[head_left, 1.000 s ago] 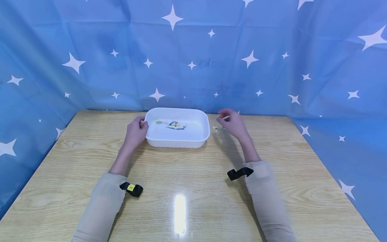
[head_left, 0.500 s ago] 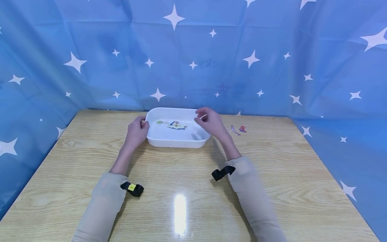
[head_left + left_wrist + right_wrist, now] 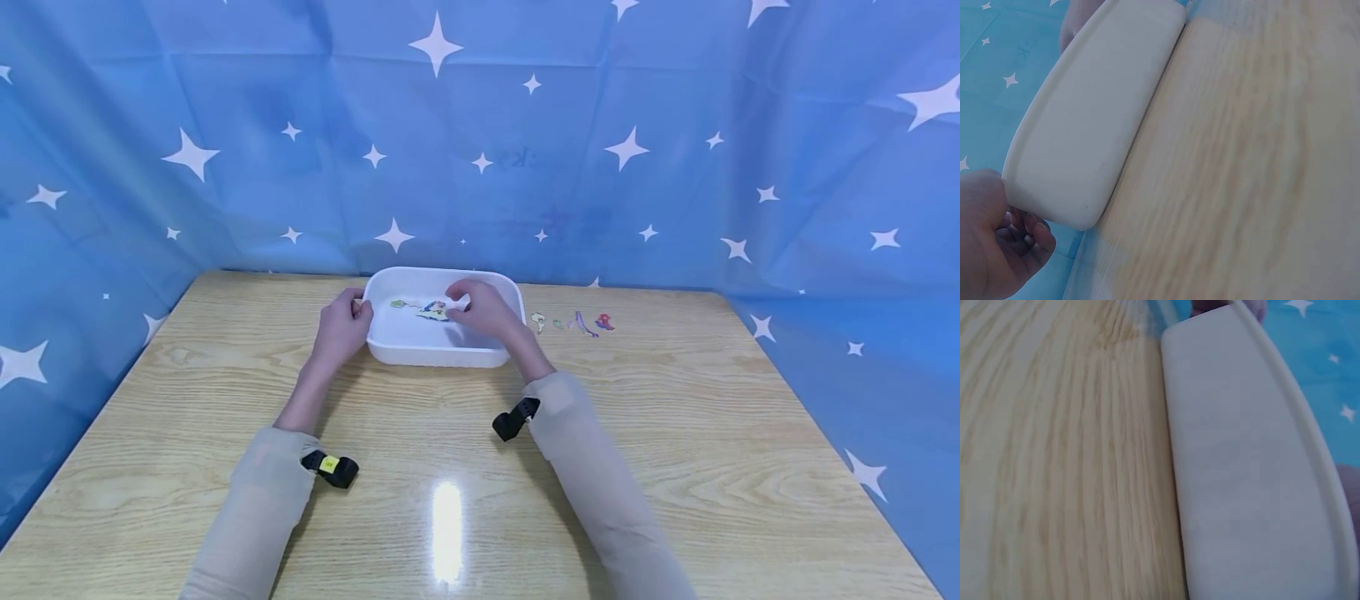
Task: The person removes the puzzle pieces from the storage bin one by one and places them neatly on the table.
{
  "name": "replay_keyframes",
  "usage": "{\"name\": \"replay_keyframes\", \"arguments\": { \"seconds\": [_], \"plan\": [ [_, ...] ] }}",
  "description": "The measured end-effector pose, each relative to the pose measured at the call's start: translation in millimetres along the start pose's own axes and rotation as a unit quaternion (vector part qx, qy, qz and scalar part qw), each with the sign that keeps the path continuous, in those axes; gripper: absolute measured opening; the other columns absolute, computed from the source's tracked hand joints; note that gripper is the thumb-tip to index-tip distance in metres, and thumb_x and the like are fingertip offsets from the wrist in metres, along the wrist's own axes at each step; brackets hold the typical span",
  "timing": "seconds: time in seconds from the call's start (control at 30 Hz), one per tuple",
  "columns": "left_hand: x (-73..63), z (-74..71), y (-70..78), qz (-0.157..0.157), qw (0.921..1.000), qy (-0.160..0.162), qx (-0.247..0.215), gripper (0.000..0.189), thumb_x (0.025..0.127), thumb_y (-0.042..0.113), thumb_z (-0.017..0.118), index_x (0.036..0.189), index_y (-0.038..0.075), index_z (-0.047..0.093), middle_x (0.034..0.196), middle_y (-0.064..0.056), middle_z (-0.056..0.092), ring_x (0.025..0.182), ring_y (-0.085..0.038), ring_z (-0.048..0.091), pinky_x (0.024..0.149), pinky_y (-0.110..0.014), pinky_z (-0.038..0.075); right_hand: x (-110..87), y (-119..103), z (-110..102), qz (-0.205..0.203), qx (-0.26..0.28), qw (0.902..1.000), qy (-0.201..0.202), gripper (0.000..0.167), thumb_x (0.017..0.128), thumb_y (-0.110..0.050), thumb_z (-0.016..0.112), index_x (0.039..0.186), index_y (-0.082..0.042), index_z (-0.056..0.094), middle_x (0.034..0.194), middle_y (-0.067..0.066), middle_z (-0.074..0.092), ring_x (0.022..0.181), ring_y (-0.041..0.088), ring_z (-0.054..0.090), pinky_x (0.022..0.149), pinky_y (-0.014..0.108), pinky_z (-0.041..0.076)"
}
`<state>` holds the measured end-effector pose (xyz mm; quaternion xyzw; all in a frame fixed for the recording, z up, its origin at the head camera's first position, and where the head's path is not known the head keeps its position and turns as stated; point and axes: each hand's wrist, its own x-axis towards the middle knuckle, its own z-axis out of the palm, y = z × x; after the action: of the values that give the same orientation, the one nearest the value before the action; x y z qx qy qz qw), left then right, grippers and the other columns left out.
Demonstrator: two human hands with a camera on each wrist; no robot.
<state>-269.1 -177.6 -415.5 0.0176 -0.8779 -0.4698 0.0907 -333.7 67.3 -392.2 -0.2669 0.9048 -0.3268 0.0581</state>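
Near the back of the table stands a white plastic tray (image 3: 438, 357), with several small flat coloured cut-outs (image 3: 432, 312) lying in it. My left hand (image 3: 342, 329) grips the tray's left rim, thumb and curled fingers at the wall; the left wrist view shows this hand (image 3: 997, 240) at the tray's end. Over the right half of the tray, my right hand (image 3: 483, 310) reaches inward with bent fingers. Its thumb and forefinger are apart, close to the cut-outs, and I see nothing held between them. The tray's wall (image 3: 1241, 462) hides most of this hand in the right wrist view.
Right of the tray, several more cut-outs lie in a row on the wooden table (image 3: 675, 433): a pale one (image 3: 538, 322), a purple strip (image 3: 583, 324) and a red-and-blue one (image 3: 604, 322) among them. A blue star-patterned curtain (image 3: 480, 200) hangs behind the table.
My right hand has moved left, from above the cut-outs on the table to inside the tray, uncovering the row. My left hand keeps its grip on the tray, which stays put.
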Motion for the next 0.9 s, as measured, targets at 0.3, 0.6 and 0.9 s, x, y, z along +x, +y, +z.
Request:
{"name": "replay_keyframes", "arguments": {
  "seconds": [0.3, 0.6, 0.9],
  "plan": [
    [-0.4, 0.4, 0.4, 0.002, 1.0000, 0.000, -0.002, 0.041, 0.104, 0.014, 0.045, 0.138, -0.009, 0.051, 0.083, -0.011, 0.050, 0.071, -0.022, 0.048, 0.061, -0.031, 0.042, 14.9, 0.8, 13.5, 0.004, -0.050, 0.9985, -0.020, 0.040, 0.097, -0.009, 0.063, 0.136, 0.001, 0.060, 0.131, 0.016, 0.063, 0.124, 0.028, 0.057, 0.103, 0.036, 0.045],
    [1.6, 0.1, -0.6, 0.002, 1.0000, -0.001, -0.003, 0.041, 0.104, 0.015, 0.045, 0.138, -0.009, 0.051, 0.082, -0.011, 0.050, 0.070, -0.022, 0.048, 0.060, -0.031, 0.041, 18.1, -1.8, 15.4, -0.001, -0.106, 0.9942, -0.021, 0.026, 0.097, -0.008, 0.065, 0.122, -0.001, 0.072, 0.114, 0.013, 0.071, 0.111, 0.026, 0.063, 0.098, 0.034, 0.047],
    [0.5, 0.5, -0.1, 0.002, 1.0000, 0.002, 0.001, 0.041, 0.104, 0.015, 0.045, 0.138, -0.009, 0.051, 0.083, -0.011, 0.051, 0.070, -0.022, 0.049, 0.060, -0.030, 0.042, 16.8, -2.7, 16.2, 0.008, -0.096, 0.9953, -0.009, 0.016, 0.092, -0.010, 0.071, 0.104, -0.008, 0.081, 0.103, 0.004, 0.076, 0.108, 0.019, 0.066, 0.096, 0.028, 0.047]
  ]
}}
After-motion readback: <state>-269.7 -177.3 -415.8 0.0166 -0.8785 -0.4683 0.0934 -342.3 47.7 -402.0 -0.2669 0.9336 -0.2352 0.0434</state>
